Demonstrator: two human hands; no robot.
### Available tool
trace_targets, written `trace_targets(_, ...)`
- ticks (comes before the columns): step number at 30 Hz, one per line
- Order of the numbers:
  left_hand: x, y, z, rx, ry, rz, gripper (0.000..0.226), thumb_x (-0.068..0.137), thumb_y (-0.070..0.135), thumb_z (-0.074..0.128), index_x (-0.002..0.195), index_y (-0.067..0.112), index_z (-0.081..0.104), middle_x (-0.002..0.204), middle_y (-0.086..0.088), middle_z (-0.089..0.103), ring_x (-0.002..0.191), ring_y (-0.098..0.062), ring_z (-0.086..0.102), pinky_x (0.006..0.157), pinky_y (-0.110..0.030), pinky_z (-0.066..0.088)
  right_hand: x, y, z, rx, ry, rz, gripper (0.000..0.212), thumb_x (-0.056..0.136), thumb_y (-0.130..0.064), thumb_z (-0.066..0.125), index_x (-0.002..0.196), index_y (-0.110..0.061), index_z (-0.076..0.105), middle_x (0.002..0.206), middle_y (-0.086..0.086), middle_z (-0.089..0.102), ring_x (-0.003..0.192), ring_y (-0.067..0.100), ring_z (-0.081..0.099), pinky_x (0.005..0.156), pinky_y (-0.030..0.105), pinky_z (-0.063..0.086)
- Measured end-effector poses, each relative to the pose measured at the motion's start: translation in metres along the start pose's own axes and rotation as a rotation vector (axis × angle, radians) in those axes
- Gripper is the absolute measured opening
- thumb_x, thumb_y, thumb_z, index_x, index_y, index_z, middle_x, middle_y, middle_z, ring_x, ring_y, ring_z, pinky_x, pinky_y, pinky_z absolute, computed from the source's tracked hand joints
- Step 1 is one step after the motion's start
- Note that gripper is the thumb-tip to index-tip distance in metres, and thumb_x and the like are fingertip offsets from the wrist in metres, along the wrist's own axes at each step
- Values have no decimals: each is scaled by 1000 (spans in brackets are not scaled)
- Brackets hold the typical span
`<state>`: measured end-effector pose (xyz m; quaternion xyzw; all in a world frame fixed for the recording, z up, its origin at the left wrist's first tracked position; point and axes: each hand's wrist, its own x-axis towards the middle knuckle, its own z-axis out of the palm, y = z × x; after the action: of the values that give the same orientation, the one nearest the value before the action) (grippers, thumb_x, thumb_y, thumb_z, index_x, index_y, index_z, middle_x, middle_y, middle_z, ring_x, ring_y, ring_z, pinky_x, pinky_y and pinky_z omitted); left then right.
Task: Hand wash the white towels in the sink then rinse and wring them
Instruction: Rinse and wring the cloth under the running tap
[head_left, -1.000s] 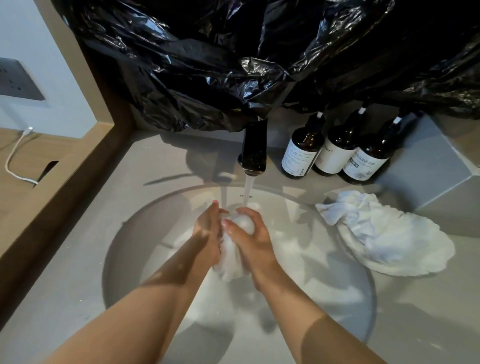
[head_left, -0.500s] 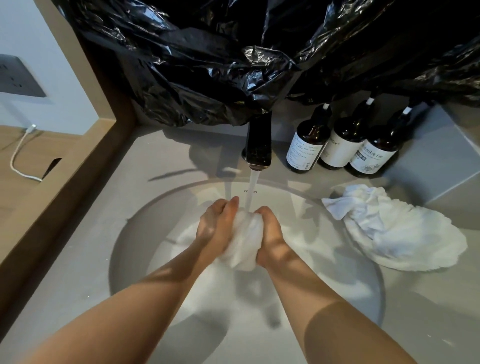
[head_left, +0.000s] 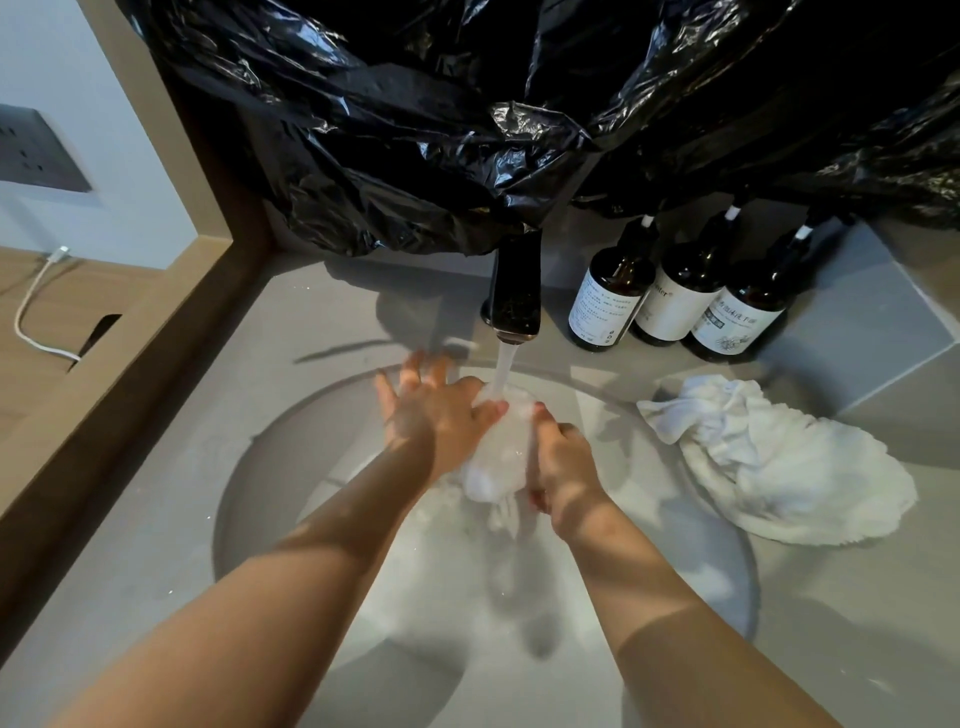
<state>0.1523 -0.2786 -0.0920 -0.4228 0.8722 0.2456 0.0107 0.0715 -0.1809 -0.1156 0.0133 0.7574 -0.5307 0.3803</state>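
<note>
Wet white towel (head_left: 501, 452), bunched into a glistening wad, held over the sink (head_left: 234, 493) directly beneath the water stream (head_left: 505, 371) from the black tap (head_left: 514, 291). Left hand (head_left: 436, 415): fingers straight and spread, palm pressed to the wad's left side. Right hand (head_left: 563, 462): fingers curled round its right side, gripping it. Second white towel (head_left: 779, 467) lies crumpled on the counter at right, near three brown bottles (head_left: 680, 291).

bare forearms (head_left: 311, 571), bare left hand (head_left: 441, 415) and right hand (head_left: 563, 467).

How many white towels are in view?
2: wet towel between left hand and right hand under the tap; second towel on the counter right of the sink. Arms may hide more.
</note>
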Motion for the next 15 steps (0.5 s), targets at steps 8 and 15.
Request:
trace_targets(8, -15, 8, -3, -972, 46, -226, 39, 99, 44, 38, 110, 13, 57, 100, -6, 61, 84, -21, 56, 81, -34, 48, -6, -8, -10, -471, 21, -171, 56, 91, -68, 27, 134, -39, 49, 156, -6, 22, 143, 24, 20, 117, 43, 13)
trace_targets(15, -22, -1, -16, -1648, -203, -82, 43, 104, 33, 24, 95, 8, 58, 64, 1, 72, 57, -7, 69, 46, -17, 52, -11, 20, 14, 240, -286, -185, 106, 55, -95, 46, 134, -26, 53, 135, -3, 56, 123, 12, 54, 110, 37, 38)
